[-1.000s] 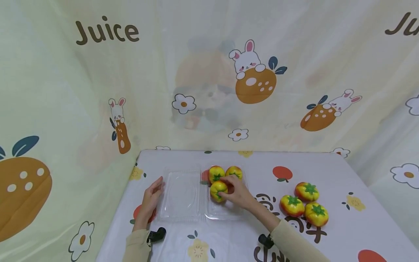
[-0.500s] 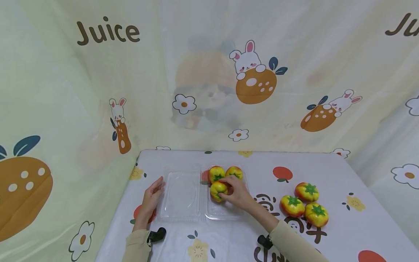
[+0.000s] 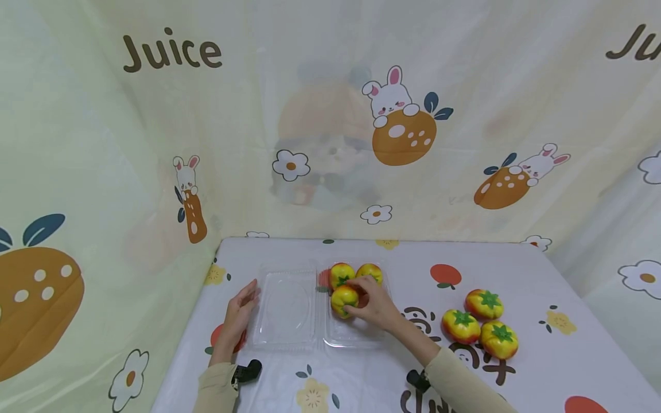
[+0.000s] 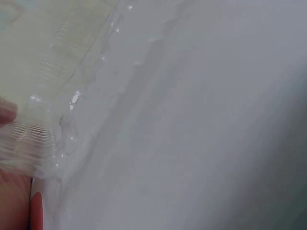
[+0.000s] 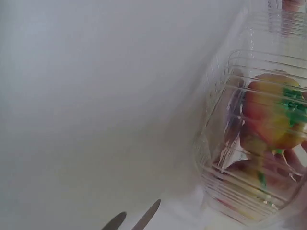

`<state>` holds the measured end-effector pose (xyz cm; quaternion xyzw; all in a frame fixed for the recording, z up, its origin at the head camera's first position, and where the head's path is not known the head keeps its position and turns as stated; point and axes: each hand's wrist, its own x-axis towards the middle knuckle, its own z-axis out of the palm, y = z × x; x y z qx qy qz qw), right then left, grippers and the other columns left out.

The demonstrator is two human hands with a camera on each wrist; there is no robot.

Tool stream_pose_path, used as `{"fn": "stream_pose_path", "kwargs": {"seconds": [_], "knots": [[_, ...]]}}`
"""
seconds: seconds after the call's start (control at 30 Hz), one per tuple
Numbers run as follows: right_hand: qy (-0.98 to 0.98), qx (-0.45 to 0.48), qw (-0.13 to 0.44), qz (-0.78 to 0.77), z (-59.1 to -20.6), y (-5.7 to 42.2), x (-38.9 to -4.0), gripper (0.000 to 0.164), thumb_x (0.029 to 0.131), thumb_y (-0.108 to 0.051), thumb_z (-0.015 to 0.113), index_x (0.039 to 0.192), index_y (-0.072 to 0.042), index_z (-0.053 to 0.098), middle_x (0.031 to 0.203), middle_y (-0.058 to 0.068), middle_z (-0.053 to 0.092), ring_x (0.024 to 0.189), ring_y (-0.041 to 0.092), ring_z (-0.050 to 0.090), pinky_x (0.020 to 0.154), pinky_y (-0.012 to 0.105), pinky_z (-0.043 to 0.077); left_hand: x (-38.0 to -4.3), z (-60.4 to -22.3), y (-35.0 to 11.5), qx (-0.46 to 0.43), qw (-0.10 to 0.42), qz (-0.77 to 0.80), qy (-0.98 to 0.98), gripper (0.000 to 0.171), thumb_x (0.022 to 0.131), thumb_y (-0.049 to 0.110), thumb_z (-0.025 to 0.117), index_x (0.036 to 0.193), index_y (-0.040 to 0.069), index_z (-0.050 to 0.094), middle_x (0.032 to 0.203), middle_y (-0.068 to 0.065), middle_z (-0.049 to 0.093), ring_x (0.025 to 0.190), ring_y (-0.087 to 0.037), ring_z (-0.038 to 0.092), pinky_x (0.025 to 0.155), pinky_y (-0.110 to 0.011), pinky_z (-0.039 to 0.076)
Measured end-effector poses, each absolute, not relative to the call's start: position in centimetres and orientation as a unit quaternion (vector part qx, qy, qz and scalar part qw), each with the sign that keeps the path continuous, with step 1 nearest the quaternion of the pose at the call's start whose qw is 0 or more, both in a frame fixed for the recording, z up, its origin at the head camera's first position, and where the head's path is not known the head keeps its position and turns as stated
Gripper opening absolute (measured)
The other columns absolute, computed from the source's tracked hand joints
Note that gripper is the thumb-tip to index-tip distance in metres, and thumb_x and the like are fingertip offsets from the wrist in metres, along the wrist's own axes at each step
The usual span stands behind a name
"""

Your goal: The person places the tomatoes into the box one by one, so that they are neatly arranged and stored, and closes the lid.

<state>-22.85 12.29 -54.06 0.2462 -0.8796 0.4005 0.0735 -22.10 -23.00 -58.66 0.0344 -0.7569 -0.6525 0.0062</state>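
My right hand (image 3: 379, 307) holds a red-and-yellow persimmon (image 3: 343, 300) with a green calyx between thumb and fingers, inside the right half of a clear plastic hinged box (image 3: 351, 344). Behind it, two more persimmons, one at the left (image 3: 342, 274) and one at the right (image 3: 370, 272), sit side by side in the box. The right wrist view shows persimmons (image 5: 271, 115) through the ribbed clear wall. My left hand (image 3: 238, 315) rests at the outer edge of the flat open lid (image 3: 286, 310), fingers touching it. In the left wrist view, fingers (image 4: 5, 112) meet the lid's ribbed edge (image 4: 26, 136).
Three loose persimmons stand close together on the right of the table: a rear one (image 3: 484, 303), a left one (image 3: 461, 326) and a front one (image 3: 499, 339). A white printed cloth (image 3: 279, 384) covers the table. Pale printed curtains (image 3: 330, 143) hang behind and at both sides.
Both hands keep practically the same place. The held persimmon shifts at most very slightly within the box; the whole head view drifts a little.
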Motion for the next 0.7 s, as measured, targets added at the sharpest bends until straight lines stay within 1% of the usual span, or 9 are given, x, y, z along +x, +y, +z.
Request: {"fn": "stream_pose_path", "kwargs": {"seconds": [0.23,0.4,0.47,0.57,0.7], "knots": [[-0.875,0.259,0.081,0.401,-54.0,12.7,-22.8,0.055,0.075,-0.023,0.086,0.122,-0.003,0.064,0.113,0.008,0.06,0.101,0.026,0.059,0.085,0.042,0.055,-22.2,-58.8,-23.0,0.034,0.002,-0.653,-0.757,0.051,0.102,0.006,0.046,0.152,0.004,0.036,0.155,-0.014,0.037,0.142,-0.032,0.036,0.114,-0.045,0.029],[-0.865,0.269,0.1,0.411,-53.5,13.3,-22.6,0.056,0.078,-0.025,0.084,0.123,0.001,0.062,0.118,0.016,0.062,0.104,0.035,0.06,0.087,0.05,0.055,-22.0,-59.0,-23.0,0.035,0.005,-0.654,-0.755,0.051,0.101,0.005,0.048,0.151,0.003,0.037,0.155,-0.015,0.038,0.141,-0.032,0.038,0.114,-0.047,0.029],[-0.862,0.266,0.101,0.419,-53.1,13.8,-22.6,0.055,0.081,-0.024,0.082,0.124,0.002,0.061,0.121,0.019,0.061,0.106,0.037,0.059,0.086,0.052,0.055,-22.0,-59.0,-23.0,0.036,0.004,-0.654,-0.756,0.051,0.101,0.005,0.047,0.151,0.003,0.037,0.155,-0.015,0.038,0.141,-0.032,0.038,0.114,-0.047,0.029],[-0.861,0.252,0.093,0.433,-52.1,14.9,-22.7,0.051,0.086,-0.022,0.077,0.127,0.002,0.059,0.124,0.021,0.059,0.109,0.038,0.058,0.083,0.054,0.056,-22.0,-58.8,-23.0,0.038,0.002,-0.654,-0.755,0.051,0.101,0.006,0.048,0.151,0.004,0.037,0.155,-0.014,0.038,0.141,-0.031,0.037,0.115,-0.046,0.029],[-0.868,0.223,0.088,0.435,-50.8,17.0,-23.1,0.044,0.094,-0.02,0.067,0.131,0.001,0.057,0.126,0.02,0.058,0.112,0.038,0.058,0.084,0.053,0.055,-22.2,-58.7,-23.0,0.037,0.003,-0.651,-0.758,0.051,0.101,0.007,0.048,0.151,0.005,0.037,0.155,-0.013,0.038,0.141,-0.03,0.037,0.115,-0.046,0.029]]}}
